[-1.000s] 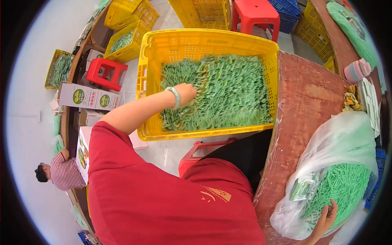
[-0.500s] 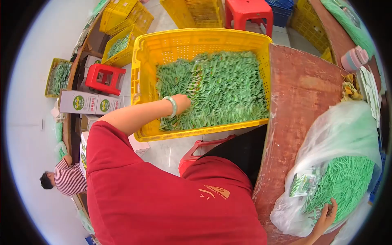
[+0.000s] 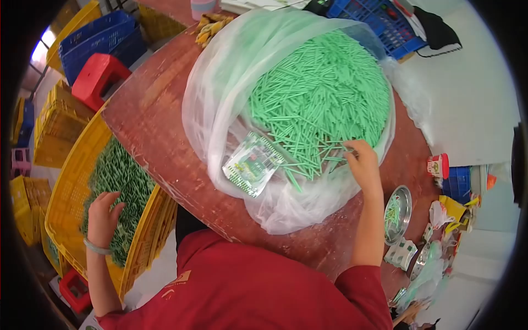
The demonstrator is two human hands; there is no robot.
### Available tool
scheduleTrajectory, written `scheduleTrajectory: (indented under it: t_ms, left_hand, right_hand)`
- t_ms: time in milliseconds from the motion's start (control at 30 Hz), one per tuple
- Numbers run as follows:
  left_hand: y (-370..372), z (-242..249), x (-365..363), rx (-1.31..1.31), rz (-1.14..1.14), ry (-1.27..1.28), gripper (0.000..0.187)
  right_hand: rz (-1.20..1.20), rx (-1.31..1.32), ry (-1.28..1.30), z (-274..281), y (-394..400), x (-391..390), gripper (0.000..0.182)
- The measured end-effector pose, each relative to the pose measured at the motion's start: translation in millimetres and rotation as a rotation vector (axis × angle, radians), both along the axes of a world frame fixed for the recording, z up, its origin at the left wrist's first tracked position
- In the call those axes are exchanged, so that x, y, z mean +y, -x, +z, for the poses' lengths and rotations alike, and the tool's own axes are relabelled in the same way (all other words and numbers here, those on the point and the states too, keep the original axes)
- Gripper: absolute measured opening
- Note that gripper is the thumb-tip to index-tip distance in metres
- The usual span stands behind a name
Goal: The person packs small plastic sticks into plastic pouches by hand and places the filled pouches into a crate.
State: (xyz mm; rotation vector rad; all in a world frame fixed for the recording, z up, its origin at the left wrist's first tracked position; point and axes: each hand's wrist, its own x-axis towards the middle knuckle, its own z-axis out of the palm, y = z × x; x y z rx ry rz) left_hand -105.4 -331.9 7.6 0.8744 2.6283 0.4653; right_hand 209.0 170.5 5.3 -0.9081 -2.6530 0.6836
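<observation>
My left hand (image 3: 103,221), with a pale bracelet at the wrist, is over the yellow crate (image 3: 65,203) of green packets (image 3: 124,190); its fingers are apart and hold nothing. My right hand (image 3: 364,165) reaches to the lower right edge of a pile of thin green sticks (image 3: 324,88). Its thumb and forefinger are curved with a gap between the tips, close to a few loose sticks. The pile lies in a translucent plastic bag (image 3: 212,99) spread open on the red-brown table (image 3: 165,99). A printed packet (image 3: 254,165) rests on the bag, left of the sticks.
A red stool (image 3: 99,77) and blue crates (image 3: 99,44) stand at the upper left. Behind the bag is a blue basket (image 3: 379,25). A metal dish (image 3: 398,214) sits on the right. Part of another person's arm (image 3: 410,312) shows at the lower right.
The view has swung right, bringing the bag to the middle and the crate to the left. My left hand has come off the packets and opened. My right hand remains at the sticks.
</observation>
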Motion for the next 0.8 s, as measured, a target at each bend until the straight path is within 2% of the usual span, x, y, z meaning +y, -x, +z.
scheduleTrajectory:
  t_ms: [133, 233, 333, 400, 500, 533, 633, 733, 800]
  left_hand:
    - [-45, 37, 102, 0.043, -0.284, -0.324, 0.025]
    - [-65, 25, 161, 0.079, -0.469, -0.473, 0.023]
    - [-82, -1, 204, 0.097, -0.421, -0.524, 0.021]
    - [-88, -14, 225, 0.095, -0.39, -0.5, 0.022]
    - [-95, -19, 243, 0.174, -0.405, -0.442, 0.026]
    - [-96, -19, 248, 0.147, -0.384, -0.352, 0.031]
    - [-94, -29, 254, 0.21, -0.383, -0.442, 0.028]
    - [-91, -29, 258, -0.026, -0.3, -0.45, 0.028]
    - [-88, -30, 257, -0.08, -0.285, -0.434, 0.024]
  right_hand:
    - [0.02, 0.066, -0.055, -17, 21, 6, 0.028]
    - [-0.144, 0.1, -0.046, -37, 30, 25, 0.033]
    - [-0.205, 0.023, -0.11, -46, 37, 31, 0.033]
    - [-0.166, -0.047, -0.06, -53, 37, 40, 0.033]
    - [-0.114, -0.071, -0.061, -52, 35, 47, 0.032]
    - [-0.097, -0.067, -0.075, -50, 36, 47, 0.032]
    - [-0.117, -0.099, -0.079, -37, 45, 37, 0.032]
    - [-0.1, -0.068, -0.16, -54, 49, 45, 0.03]
    - [-0.072, -0.046, -0.196, -60, 48, 47, 0.027]
